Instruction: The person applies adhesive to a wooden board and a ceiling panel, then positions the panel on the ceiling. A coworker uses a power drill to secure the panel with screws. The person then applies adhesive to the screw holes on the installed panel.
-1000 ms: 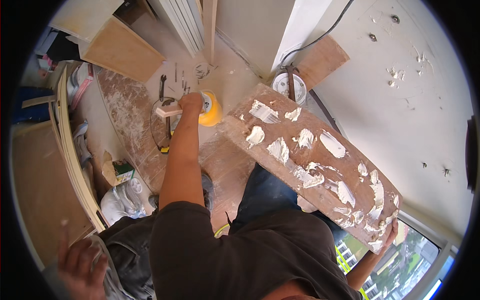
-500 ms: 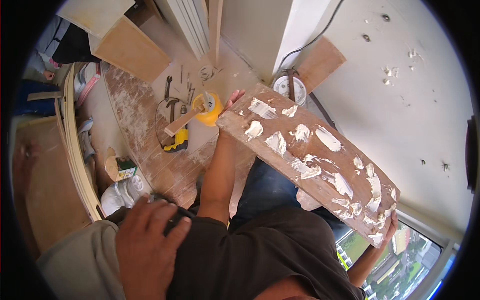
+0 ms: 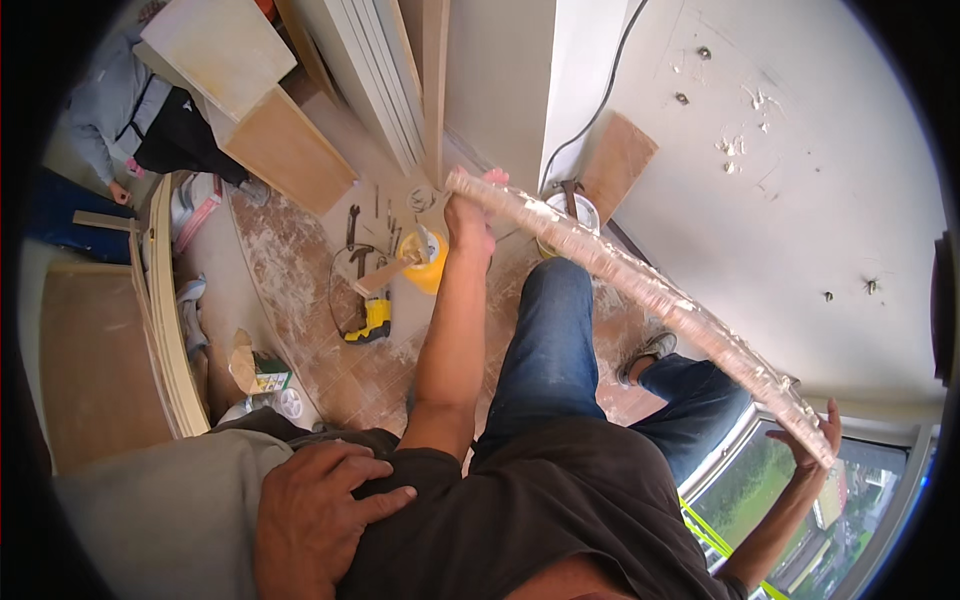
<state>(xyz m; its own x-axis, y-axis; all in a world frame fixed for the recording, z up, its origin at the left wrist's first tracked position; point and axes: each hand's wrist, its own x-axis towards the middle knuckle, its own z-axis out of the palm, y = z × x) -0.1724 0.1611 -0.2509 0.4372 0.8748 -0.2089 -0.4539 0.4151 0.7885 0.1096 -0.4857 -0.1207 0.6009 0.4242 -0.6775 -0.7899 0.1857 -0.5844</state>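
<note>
A long brown wooden board [image 3: 640, 285], seen nearly edge-on, slants from upper middle to lower right. Bits of white paste show along its wall-side edge. Its upper end is gripped by my left hand [image 3: 470, 222], with fingertips showing behind the edge. My right hand [image 3: 808, 445] holds the lower end beside the window, thumb up along the edge. Most of the pasted face is turned away from view. Facing the board is a white wall [image 3: 790, 230] with small white dabs and several metal fixings. Another person's hand [image 3: 325, 500] rests against my left sleeve.
A yellow tub [image 3: 428, 275], a yellow-and-black power tool [image 3: 372, 322] and a hammer [image 3: 360, 260] sit on the dusty floor. A white bucket [image 3: 590, 215] stands near the wall. Wooden panels [image 3: 285, 150] lean at the upper left, near another person [image 3: 125, 110].
Both my hands have tipped the board up, turning its pasted face toward the wall. Its lower end has moved outward to the right. The other person's hand has settled against my sleeve.
</note>
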